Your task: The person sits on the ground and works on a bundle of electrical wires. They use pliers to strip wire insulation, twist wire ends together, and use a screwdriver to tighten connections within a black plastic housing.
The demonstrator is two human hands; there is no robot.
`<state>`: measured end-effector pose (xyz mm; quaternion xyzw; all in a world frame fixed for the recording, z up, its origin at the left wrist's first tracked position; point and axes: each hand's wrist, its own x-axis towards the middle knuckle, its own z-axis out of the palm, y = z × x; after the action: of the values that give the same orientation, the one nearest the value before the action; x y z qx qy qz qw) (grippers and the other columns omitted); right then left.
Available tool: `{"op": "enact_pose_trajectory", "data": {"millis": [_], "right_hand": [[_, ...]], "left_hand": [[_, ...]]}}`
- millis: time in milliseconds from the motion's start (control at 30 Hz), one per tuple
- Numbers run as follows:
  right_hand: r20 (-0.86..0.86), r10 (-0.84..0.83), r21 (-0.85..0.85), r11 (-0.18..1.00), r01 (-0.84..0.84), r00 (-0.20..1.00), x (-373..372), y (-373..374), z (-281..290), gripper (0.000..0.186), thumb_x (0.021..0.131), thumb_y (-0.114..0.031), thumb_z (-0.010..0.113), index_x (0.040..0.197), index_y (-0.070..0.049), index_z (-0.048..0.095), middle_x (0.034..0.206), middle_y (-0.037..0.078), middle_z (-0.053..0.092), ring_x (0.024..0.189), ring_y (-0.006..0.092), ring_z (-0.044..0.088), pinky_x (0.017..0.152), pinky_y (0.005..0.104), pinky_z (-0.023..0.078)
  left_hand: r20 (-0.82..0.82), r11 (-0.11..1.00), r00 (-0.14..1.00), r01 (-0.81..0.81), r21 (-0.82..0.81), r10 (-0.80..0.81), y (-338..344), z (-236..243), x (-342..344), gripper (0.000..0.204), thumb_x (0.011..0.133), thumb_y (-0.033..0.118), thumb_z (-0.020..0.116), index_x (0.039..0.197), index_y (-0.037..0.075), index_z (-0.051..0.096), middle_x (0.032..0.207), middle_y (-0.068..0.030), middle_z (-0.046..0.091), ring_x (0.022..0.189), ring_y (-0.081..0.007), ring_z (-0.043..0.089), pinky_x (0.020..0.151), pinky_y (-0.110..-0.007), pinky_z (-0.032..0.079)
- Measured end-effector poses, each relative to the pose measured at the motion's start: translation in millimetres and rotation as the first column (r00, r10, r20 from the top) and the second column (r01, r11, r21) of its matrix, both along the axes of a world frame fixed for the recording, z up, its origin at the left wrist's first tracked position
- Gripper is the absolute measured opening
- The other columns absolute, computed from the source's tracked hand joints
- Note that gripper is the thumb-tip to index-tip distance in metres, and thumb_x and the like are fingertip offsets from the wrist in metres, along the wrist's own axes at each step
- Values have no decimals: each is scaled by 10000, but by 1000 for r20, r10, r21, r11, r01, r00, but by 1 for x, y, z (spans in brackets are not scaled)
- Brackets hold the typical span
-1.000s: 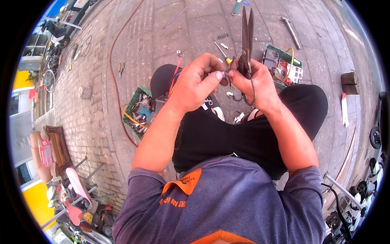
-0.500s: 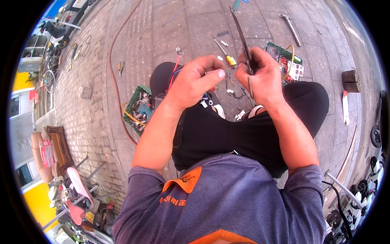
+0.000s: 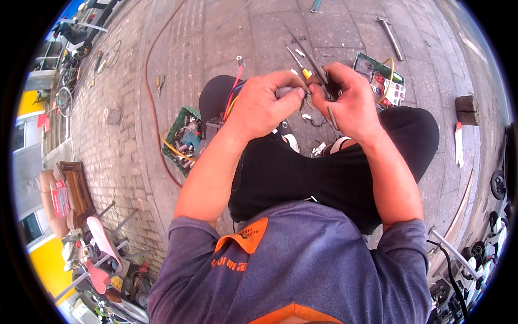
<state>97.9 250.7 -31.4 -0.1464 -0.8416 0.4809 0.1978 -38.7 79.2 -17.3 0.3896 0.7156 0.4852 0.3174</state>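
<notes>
My left hand (image 3: pixel 267 102) is closed, thumb against the fingers. A bit of grey shows between them, and a thin dark strand runs toward my other hand; what it grips I cannot make out. My right hand (image 3: pixel 349 100) is wrapped round a long dark-bladed tool (image 3: pixel 319 69), its blade pointing up and away and a thin handle end below the palm. The fingertips of both hands nearly meet over my crossed legs. Beside my left wrist, red wires (image 3: pixel 236 81) with a ring terminal rise from a dark grey part (image 3: pixel 214 129), along with blue and yellow wires.
A green crate (image 3: pixel 181 135) of tools and parts sits left of my knee, another green crate (image 3: pixel 377 65) at the far right. A yellow-handled screwdriver (image 3: pixel 306 72), a hammer (image 3: pixel 389 38), pliers (image 3: pixel 160 85), a wooden block (image 3: pixel 467 110) and a long hose (image 3: pixel 148 92) lie on the paving.
My two hands have come together at the fingertips. The dark blade has tilted left and lower, and my left hand has closed more tightly.
</notes>
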Motion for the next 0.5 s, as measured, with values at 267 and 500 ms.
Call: {"op": "enact_pose_trajectory", "data": {"millis": [267,500], "right_hand": [[-168,127,-357,916,-181,977,1,-4,-4,232,946,-64,768,1159,12,718,1008,45,732,938,86,640,874,279,529],[-50,152,-439,885,-158,987,1,-5,2,172,939,-39,768,1079,-2,674,951,26,693,907,88,627,870,286,527]], "left_hand": [[158,997,986,-59,56,49,-3,1,-3,150,1008,181,711,1039,36,731,807,71,580,772,-32,500,686,-246,416],[-24,991,994,-102,84,104,-1,-1,0,177,901,171,761,975,11,746,890,-64,709,822,-153,669,744,-336,530]]}}
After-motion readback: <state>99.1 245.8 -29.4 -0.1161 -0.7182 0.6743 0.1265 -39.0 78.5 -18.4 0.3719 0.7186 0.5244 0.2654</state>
